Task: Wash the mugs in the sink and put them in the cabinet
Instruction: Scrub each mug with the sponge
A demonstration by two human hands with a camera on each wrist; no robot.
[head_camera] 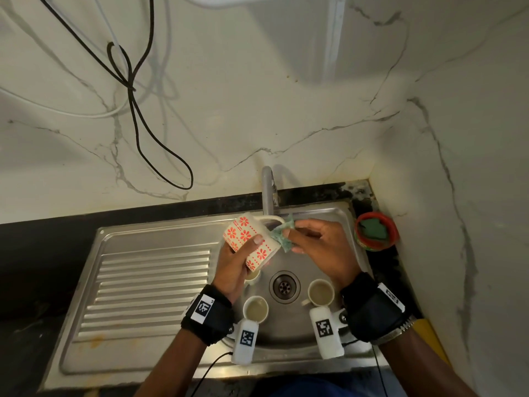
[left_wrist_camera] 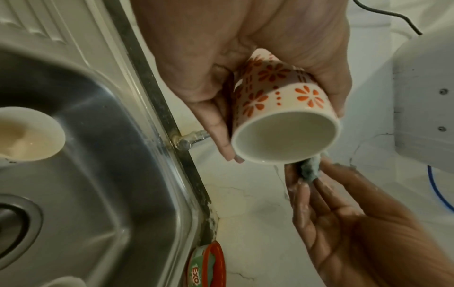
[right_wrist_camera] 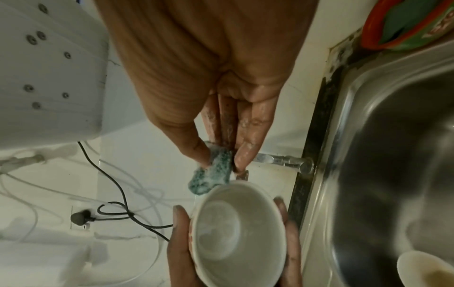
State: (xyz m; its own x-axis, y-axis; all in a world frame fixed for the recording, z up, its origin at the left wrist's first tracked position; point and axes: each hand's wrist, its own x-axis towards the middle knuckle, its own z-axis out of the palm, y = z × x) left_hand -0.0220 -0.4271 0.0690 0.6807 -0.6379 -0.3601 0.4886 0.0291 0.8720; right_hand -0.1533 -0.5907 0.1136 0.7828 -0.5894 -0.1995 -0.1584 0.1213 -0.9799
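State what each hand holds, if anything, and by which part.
The left hand grips the flowered mug around its body, not its handle. The right hand pinches a green scrubber at one end between thumb and fingers.

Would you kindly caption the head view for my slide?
Left hand holds a flowered mug while right hand scrubs it.

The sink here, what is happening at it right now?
A person is washing mugs over the sink. The left hand grips a mug with red flowers, tilted on its side. The right hand pinches a soapy green scrub pad at the mug's rim. Other white mugs, such as one near the drain and another, stand in the basin holding murky liquid, apparently still unwashed.
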